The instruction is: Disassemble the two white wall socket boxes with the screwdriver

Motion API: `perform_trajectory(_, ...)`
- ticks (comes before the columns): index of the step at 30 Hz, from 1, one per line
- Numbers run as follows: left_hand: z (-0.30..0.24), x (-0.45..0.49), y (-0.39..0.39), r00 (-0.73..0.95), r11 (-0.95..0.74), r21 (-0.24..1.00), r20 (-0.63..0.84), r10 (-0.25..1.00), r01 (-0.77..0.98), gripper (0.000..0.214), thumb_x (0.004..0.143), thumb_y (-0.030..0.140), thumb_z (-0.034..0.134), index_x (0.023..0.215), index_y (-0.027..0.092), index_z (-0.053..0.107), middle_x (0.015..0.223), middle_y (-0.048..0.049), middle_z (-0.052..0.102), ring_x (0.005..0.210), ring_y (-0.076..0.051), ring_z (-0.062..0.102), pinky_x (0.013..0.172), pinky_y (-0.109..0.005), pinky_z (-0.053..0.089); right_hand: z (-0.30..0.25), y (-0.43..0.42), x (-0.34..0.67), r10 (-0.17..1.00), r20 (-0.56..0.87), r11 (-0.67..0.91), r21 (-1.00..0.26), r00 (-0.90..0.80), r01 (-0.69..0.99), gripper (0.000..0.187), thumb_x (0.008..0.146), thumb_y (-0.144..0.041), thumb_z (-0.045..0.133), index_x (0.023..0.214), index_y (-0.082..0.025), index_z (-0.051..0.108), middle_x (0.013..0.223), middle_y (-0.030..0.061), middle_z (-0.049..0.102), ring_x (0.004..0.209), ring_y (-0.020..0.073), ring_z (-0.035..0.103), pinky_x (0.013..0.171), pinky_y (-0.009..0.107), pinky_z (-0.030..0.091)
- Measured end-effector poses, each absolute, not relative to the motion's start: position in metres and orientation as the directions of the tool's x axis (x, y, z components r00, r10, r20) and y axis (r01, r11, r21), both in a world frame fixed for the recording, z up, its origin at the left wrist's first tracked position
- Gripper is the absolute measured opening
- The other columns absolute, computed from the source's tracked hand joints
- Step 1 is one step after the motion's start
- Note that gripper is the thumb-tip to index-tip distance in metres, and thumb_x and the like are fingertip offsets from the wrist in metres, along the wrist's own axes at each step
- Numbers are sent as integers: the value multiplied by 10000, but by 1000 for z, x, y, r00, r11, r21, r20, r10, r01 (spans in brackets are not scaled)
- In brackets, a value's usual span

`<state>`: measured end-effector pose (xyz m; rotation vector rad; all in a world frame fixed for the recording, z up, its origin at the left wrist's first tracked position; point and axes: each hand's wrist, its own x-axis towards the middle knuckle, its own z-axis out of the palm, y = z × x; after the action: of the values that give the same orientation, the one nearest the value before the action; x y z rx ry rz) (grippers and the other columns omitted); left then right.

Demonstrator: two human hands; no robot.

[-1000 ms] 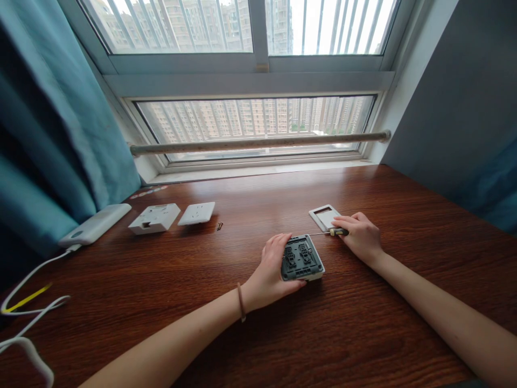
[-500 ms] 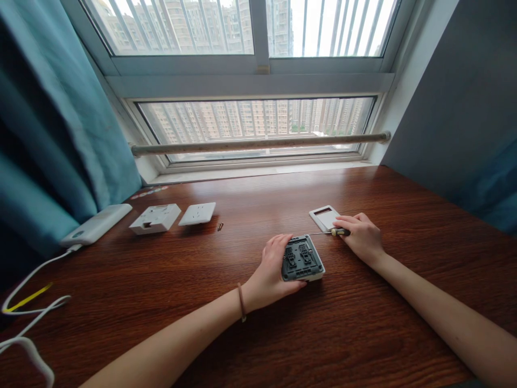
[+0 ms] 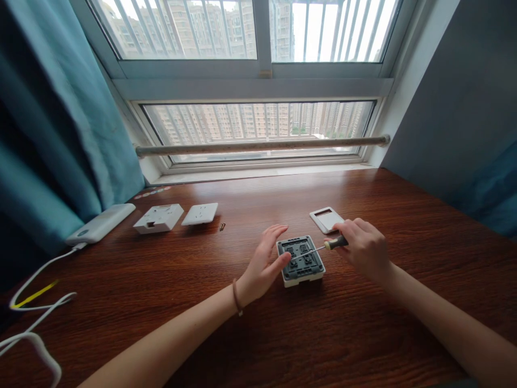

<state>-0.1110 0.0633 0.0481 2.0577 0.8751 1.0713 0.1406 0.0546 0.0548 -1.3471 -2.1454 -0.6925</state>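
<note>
A dark wooden table (image 3: pixel 161 280) runs under a barred window. Near its middle lies the switch module (image 3: pixel 301 260), back up. The right hand (image 3: pixel 363 249), closed around a screwdriver (image 3: pixel 323 247), has lifted it from the table onto the module; the left hand (image 3: pixel 262 264), fingers loosened, steadies its edge. No containers show.

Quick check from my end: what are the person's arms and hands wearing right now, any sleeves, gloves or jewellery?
Both forearms are bare, with no sleeves in view and no gloves. The left hand has a thin brownish band around its wrist. The right hand shows no band, watch or ring that I can make out.
</note>
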Motion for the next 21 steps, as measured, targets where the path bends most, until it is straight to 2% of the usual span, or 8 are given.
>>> perform_trajectory(2, 64, -112, 62, 439, -510, 819, 369, 820, 265, 347, 841, 353, 487, 1122, 160, 555, 1192, -101, 551, 1130, -229, 471, 996, -359, 335, 73, 49, 124, 577, 643, 440, 274, -504, 855, 159, 823, -291, 523, 886, -153, 569, 739, 48, 611, 708, 211, 499, 678, 334, 361)
perform_trajectory(4, 78, -112, 58, 512, -437, 863, 264, 817, 252, 270, 825, 337, 522, 979, 148, 636, 993, -79, 653, 922, -202, 581, 847, -310, 440, 91, 46, 106, 500, 622, 517, 343, -602, 784, 120, 830, -202, 491, 911, -135, 550, 771, 62, 603, 726, 213, 487, 690, 342, 376)
perform_trajectory(6, 89, -110, 51, 585, -350, 918, 183, 790, 185, 243, 793, 320, 573, 927, 134, 649, 864, -60, 677, 791, -180, 604, 736, -278, 471, 106, 45, 88, 432, 588, 603, 376, -684, 704, 125, 833, -166, 463, 924, -120, 535, 794, 78, 591, 739, 220, 479, 687, 353, 395)
perform_trajectory(9, 95, -108, 44, 644, -216, 974, 126, 755, 63, 231, 791, 292, 581, 929, 111, 623, 798, -55, 675, 752, -169, 609, 706, -271, 481, 120, 45, 68, 359, 540, 723, 355, -761, 593, 211, 837, -142, 443, 1039, -105, 495, 908, 108, 578, 837, 238, 479, 740, 381, 423)
perform_trajectory(12, 93, -110, 46, 634, -115, 991, 132, 762, -67, 205, 838, 278, 518, 910, 102, 594, 819, -72, 672, 782, -173, 622, 765, -311, 487, 118, 50, 64, 394, 622, 790, 147, -677, 595, 408, 828, -148, 474, 1221, -132, 366, 1151, 140, 486, 1093, 265, 403, 911, 432, 384)
perform_trajectory(16, 90, -116, 60, 504, -69, 948, 226, 833, -312, 140, 850, 265, 506, 890, 133, 533, 889, -86, 671, 859, -191, 630, 844, -376, 462, 82, 64, 84, 600, 700, 754, -334, -387, 566, 722, 767, -236, 587, 1342, -190, 152, 1355, 157, 263, 1265, 278, 261, 1013, 490, 303)
perform_trajectory(18, 89, -120, 67, 433, -66, 912, 255, 865, -405, 115, 842, 261, 520, 876, 151, 518, 923, -81, 663, 855, -191, 634, 822, -380, 470, 55, 71, 99, 712, 603, 695, -535, -358, 481, 812, 723, -304, 648, 1354, -219, 144, 1372, 150, 253, 1277, 287, 267, 1031, 500, 277)
perform_trajectory(21, 89, -126, 74, 360, -73, 887, 258, 897, -455, 113, 806, 234, 573, 873, 159, 521, 948, -64, 649, 842, -179, 638, 846, -383, 465, 23, 77, 118, 805, 347, 539, -767, -481, 349, 904, 687, -357, 688, 1379, -247, 117, 1414, 137, 247, 1301, 283, 257, 1064, 484, 223)
